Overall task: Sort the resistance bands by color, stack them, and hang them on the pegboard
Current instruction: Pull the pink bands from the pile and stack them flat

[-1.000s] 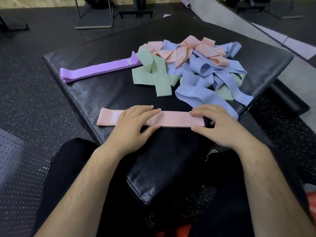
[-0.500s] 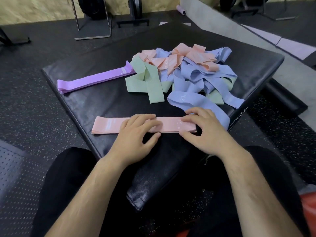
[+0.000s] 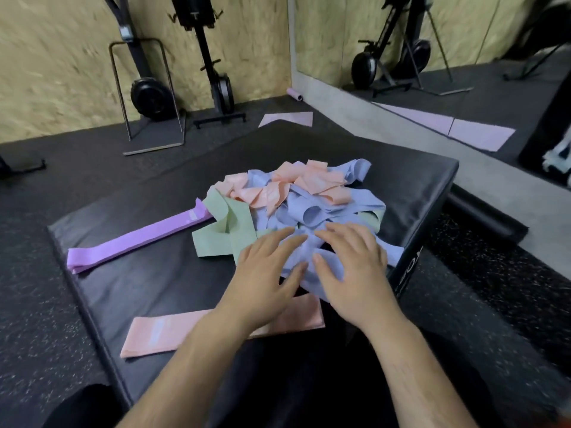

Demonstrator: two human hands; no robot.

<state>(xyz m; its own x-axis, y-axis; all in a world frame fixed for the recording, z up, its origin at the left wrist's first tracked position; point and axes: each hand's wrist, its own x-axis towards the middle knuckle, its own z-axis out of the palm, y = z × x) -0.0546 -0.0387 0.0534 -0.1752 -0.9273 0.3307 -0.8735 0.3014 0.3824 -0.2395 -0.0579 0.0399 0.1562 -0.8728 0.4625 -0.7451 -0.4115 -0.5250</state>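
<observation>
At far left on the black padded surface (image 3: pixel 148 291) a purple band (image 3: pixel 139 239) lay flat, its long axis slanting away to the right, with a folded green band (image 3: pixel 225 236) at its far end. A pink band (image 3: pixel 167 333) lay crosswise beneath the forearms. The left hand (image 3: pixel 265 273) and right hand (image 3: pixel 352 270) — fingers spread wide, holding nothing — were over a crumpled blue band (image 3: pixel 298 256) straight ahead, at the near edge of the tangled pile (image 3: pixel 309 186), neither hand nearer. Overlapping loops could snag a lift; no pegboard was in view.

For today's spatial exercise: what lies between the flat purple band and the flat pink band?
Head view: bare black pad separates purple band from pink band.
</observation>
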